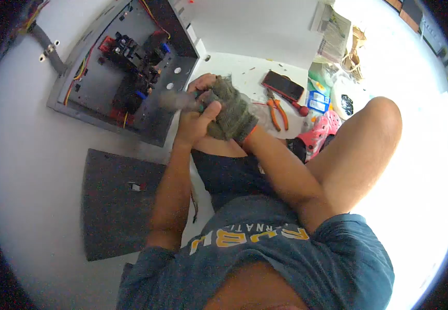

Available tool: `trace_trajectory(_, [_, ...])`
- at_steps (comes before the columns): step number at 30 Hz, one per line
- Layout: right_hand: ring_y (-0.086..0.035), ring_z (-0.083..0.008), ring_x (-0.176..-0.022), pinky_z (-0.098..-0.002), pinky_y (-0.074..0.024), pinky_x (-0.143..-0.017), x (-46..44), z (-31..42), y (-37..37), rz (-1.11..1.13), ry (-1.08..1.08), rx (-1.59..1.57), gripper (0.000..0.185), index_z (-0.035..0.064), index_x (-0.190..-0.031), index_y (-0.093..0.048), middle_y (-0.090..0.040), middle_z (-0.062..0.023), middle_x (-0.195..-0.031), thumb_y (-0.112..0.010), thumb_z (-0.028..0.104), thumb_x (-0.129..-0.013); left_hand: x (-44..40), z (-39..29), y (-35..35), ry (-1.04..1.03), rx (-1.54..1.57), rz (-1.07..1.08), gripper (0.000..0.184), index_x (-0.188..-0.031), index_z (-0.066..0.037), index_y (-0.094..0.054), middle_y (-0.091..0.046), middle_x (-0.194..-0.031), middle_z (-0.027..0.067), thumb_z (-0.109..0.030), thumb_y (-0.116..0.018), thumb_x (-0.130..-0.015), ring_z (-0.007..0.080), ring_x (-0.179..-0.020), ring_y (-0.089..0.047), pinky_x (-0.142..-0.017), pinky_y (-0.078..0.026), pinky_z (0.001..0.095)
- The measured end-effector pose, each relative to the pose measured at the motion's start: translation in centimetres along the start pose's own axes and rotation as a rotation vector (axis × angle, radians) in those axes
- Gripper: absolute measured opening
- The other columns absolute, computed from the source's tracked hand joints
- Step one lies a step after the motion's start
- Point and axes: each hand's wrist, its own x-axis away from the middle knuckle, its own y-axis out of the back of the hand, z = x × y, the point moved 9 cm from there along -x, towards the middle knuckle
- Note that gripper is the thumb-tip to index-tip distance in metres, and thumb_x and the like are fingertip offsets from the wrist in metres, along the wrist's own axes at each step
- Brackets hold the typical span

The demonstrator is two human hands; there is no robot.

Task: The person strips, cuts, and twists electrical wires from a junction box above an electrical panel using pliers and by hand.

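Note:
My left hand (pixel 197 123) is bare and closed, its thumb pressed toward the right hand. Against it, my right hand (pixel 224 106) wears a grey-green knitted glove with an orange-red cuff edge, and its bare fingers curl at the far side. Between the two hands is something mostly hidden; a blurred greyish end (pixel 175 101) sticks out to the left, its kind unclear. Both hands are just right of an open dark grey metal housing (pixel 154 121) with black mechanisms (pixel 131 54), red parts and coloured wires inside.
Orange-handled pliers (pixel 277 111), a phone (pixel 283 85) in a red case and a red-handled tool (pixel 300 108) lie on the white surface to the right. Beyond are plastic bags (pixel 345 93) and a pink clog (pixel 319 134). A dark panel (pixel 118 206) lies at the left.

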Motion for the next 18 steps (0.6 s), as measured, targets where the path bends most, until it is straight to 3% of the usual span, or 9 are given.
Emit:
trace_trajectory(3, [-0.053,-0.0372,-0.122,-0.0533,-0.0416,-0.101,2.4,6.8,1.8,-0.030,0.655,0.614,0.054,0.0114,-0.114,-0.066,-0.055,-0.0180,-0.133,-0.079,0.042,-0.071,1.0,0.9,1.9,0.125,0.252,-0.200,0.044,-0.131,-0.004,-0.051,-0.058,-0.128,0.0125,-0.031,-0.065,-0.099,0.0219,-0.119,-0.057,-0.106,-0.043,0.0354])
trace_trajectory(6, [-0.054,-0.0430,-0.118,-0.0507,-0.0415,-0.104,3.5,-4.6,10.8,-0.533,0.072,0.698,0.042,0.0071,-0.114,-0.062,-0.056,-0.0216,-0.130,-0.072,0.032,-0.082,2.3,1.7,5.7,0.196,0.534,-0.360,0.021,-0.111,-0.007,-0.060,-0.066,-0.104,0.0074,-0.026,-0.059,-0.102,0.0167,-0.101,-0.061,-0.091,-0.048,0.0307])
trace_trajectory(7, [-0.055,-0.0404,-0.119,-0.0492,-0.0416,-0.104,4.4,-8.7,13.9,-0.525,-0.281,0.918,0.046,0.0016,-0.115,-0.061,-0.060,-0.0227,-0.126,-0.070,0.034,-0.084,3.8,2.2,8.0,0.341,0.116,-0.416,0.016,-0.095,-0.008,-0.061,-0.065,-0.088,0.0034,-0.024,-0.060,-0.099,0.0115,-0.083,-0.060,-0.076,-0.049,0.0279])
trace_trajectory(9, [-0.060,-0.0375,-0.119,-0.0490,-0.0445,-0.103,8.9,-14.0,15.9,-0.196,-0.556,1.423,0.053,0.0064,-0.132,-0.059,-0.061,-0.0214,-0.129,-0.059,0.037,-0.090,6.4,0.1,6.4,0.409,-0.053,-0.263,0.014,-0.087,-0.008,-0.062,-0.064,-0.083,0.0016,-0.020,-0.064,-0.094,0.0091,-0.077,-0.057,-0.069,-0.047,0.0262])
trace_trajectory(10, [-0.060,-0.0370,-0.121,-0.0495,-0.0461,-0.102,9.9,-15.7,15.5,0.125,-0.774,1.439,0.056,0.0099,-0.138,-0.055,-0.060,-0.0195,-0.133,-0.055,0.043,-0.093,9.5,0.9,5.6,0.658,-0.095,-0.282,0.018,-0.101,-0.006,-0.061,-0.064,-0.083,0.0033,-0.017,-0.068,-0.088,0.0096,-0.076,-0.058,-0.070,-0.048,0.0277])
trace_trajectory(11, [-0.060,-0.0366,-0.123,-0.0500,-0.0478,-0.101,10.9,-17.0,14.6,0.459,-0.966,1.439,0.059,0.0134,-0.144,-0.050,-0.059,-0.0176,-0.137,-0.050,0.048,-0.096,11.7,0.4,4.2,0.478,-0.366,-0.247,0.033,-0.115,-0.005,-0.054,-0.064,-0.090,0.0065,-0.013,-0.067,-0.086,0.0121,-0.082,-0.060,-0.074,-0.050,0.0295])
trace_trajectory(12, [-0.060,-0.0366,-0.123,-0.0500,-0.0478,-0.101,10.8,-18.1,14.7,0.454,-0.872,1.456,0.059,0.0134,-0.144,-0.050,-0.059,-0.0176,-0.137,-0.050,0.048,-0.096,13.5,0.5,2.7,0.304,-0.646,-0.225,0.050,-0.129,-0.003,-0.047,-0.063,-0.096,0.0097,-0.009,-0.066,-0.084,0.0145,-0.088,-0.062,-0.077,-0.052,0.0313])
trace_trajectory(14, [-0.060,-0.0446,-0.120,-0.0505,-0.0485,-0.099,12.7,-22.3,16.9,0.076,-1.087,0.966,0.055,0.0068,-0.133,-0.054,-0.063,-0.0251,-0.126,-0.050,0.049,-0.097,17.8,0.7,-1.4,0.569,-0.357,-0.038,0.060,-0.138,-0.003,-0.043,-0.059,-0.114,0.0114,-0.006,-0.064,-0.082,0.0158,-0.105,-0.057,-0.090,-0.048,0.0332])
trace_trajectory(18, [-0.062,-0.0468,-0.110,-0.0530,-0.0498,-0.090,8.6,-11.2,11.0,0.114,-0.988,0.985,0.047,0.0055,-0.121,-0.056,-0.065,-0.0290,-0.114,-0.048,0.045,-0.098,22.4,3.7,-2.9,0.578,-0.121,-0.101,0.067,-0.146,-0.004,-0.040,-0.059,-0.115,0.0095,-0.004,-0.063,-0.083,0.0160,-0.103,-0.057,-0.091,-0.048,0.0328])
